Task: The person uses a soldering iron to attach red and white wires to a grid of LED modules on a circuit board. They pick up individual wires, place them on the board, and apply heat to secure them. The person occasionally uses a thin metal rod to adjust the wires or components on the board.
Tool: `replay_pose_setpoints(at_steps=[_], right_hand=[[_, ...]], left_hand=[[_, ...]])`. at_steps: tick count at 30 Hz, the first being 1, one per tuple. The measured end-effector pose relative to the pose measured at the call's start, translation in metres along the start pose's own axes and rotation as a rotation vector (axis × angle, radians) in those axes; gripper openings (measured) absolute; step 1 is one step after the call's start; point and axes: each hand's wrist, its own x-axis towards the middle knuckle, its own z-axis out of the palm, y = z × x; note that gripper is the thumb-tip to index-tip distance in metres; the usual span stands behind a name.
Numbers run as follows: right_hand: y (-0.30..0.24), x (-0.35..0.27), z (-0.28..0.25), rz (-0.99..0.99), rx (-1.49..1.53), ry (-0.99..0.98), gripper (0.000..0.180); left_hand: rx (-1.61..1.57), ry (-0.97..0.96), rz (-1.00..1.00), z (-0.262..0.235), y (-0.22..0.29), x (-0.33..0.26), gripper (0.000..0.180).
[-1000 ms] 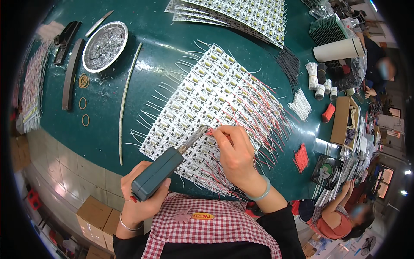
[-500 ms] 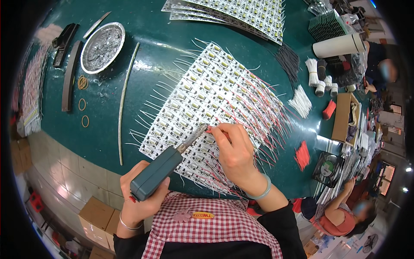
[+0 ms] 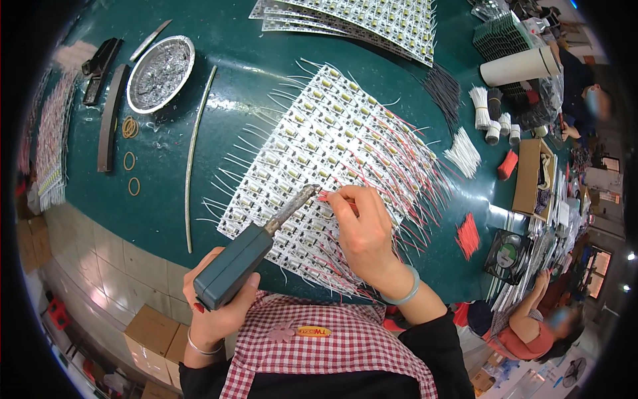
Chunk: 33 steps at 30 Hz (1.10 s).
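Left hand [image 3: 216,312] wrapped around dark green soldering iron [image 3: 242,263], near edge of table [image 3: 166,199]; metal tip [image 3: 299,199] angled up-right onto LED panel [image 3: 325,159]. Right hand [image 3: 362,233] fingers pinched, probably on a thin red wire [image 3: 323,197] at the tip, hard to make out. Panel lies mid-table, white and red leads sticking out its sides. Far left: round tin of solder dross [image 3: 159,72], long thin rod [image 3: 196,153], rubber bands [image 3: 129,126]. Far: more LED panels [image 3: 359,20]. Right: white wire bundles [image 3: 463,151], red wire pieces [image 3: 468,236], cardboard box [image 3: 531,173]. Another person [image 3: 531,326] seated near right.
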Motion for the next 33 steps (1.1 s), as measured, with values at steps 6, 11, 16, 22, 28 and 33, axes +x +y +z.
replay_pose_setpoints(at_steps=[6,11,16,22,28,33], right_hand=[[-0.002,-0.006,-0.006,-0.008,-0.064,0.033,0.033],[-0.013,-0.006,-0.015,-0.044,-0.048,0.055,0.032],[-0.015,-0.01,-0.004,-0.022,-0.021,0.029,0.033],[-0.016,-0.014,0.001,-0.015,-0.01,0.004,0.034],[-0.02,-0.015,0.0,-0.006,-0.003,-0.012,0.032],[-0.019,-0.016,0.003,-0.007,-0.013,-0.004,0.031]], left_hand=[[-0.006,0.017,-0.04,-0.005,-0.004,-0.008,0.023],[-0.017,0.025,-0.037,-0.007,-0.008,-0.012,0.024],[-0.027,0.029,0.039,-0.006,-0.011,-0.014,0.022],[-0.015,0.008,0.037,-0.006,-0.01,-0.015,0.02],[-0.001,-0.009,0.047,-0.006,-0.012,-0.017,0.019],[0.037,-0.027,0.032,-0.006,-0.009,-0.016,0.019]])
